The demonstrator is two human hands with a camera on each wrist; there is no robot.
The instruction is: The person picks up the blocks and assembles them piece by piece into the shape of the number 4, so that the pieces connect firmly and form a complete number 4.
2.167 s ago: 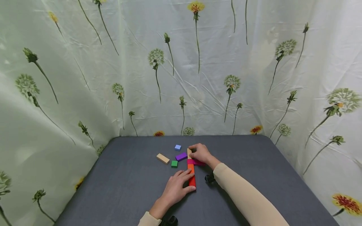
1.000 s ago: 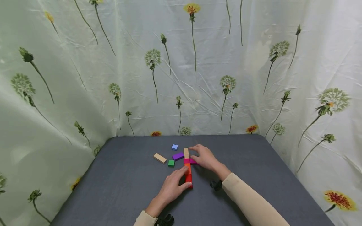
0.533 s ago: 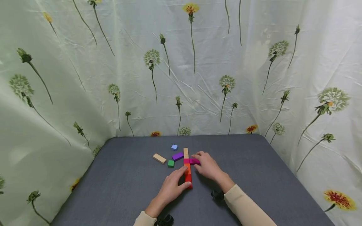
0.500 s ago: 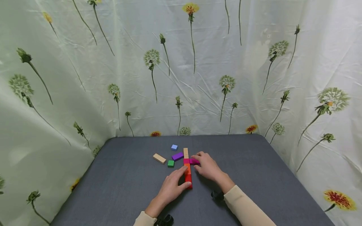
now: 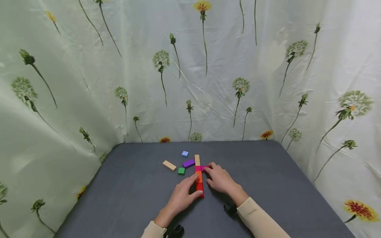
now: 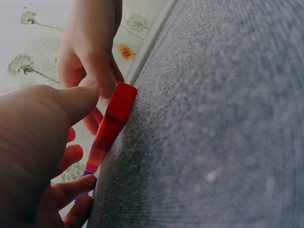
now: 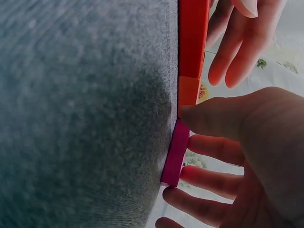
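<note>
A straight row of wooden blocks lies on the grey table: a tan block (image 5: 197, 160) at the far end, a small magenta piece (image 5: 197, 168), an orange block (image 5: 198, 177) and a red block (image 5: 199, 187) nearest me. To the right, a longer magenta block (image 7: 175, 153) juts out sideways from the row. My left hand (image 5: 181, 197) rests along the row's left side, fingertips by the orange block and thumb on the red one. With its fingers loosely bent, my right hand (image 5: 221, 180) touches the jutting magenta block; its thumb stands apart from that block.
Left of the row lie a purple block (image 5: 189, 163), a green block (image 5: 181, 171), a blue block (image 5: 185, 154) and a loose tan block (image 5: 169, 166). A flowered curtain (image 5: 220, 82) hangs behind the table (image 5: 128, 191).
My right hand has let go of the tan block at the row's far end. It has drawn back towards me to the jutting magenta block. The left hand stays almost in place.
</note>
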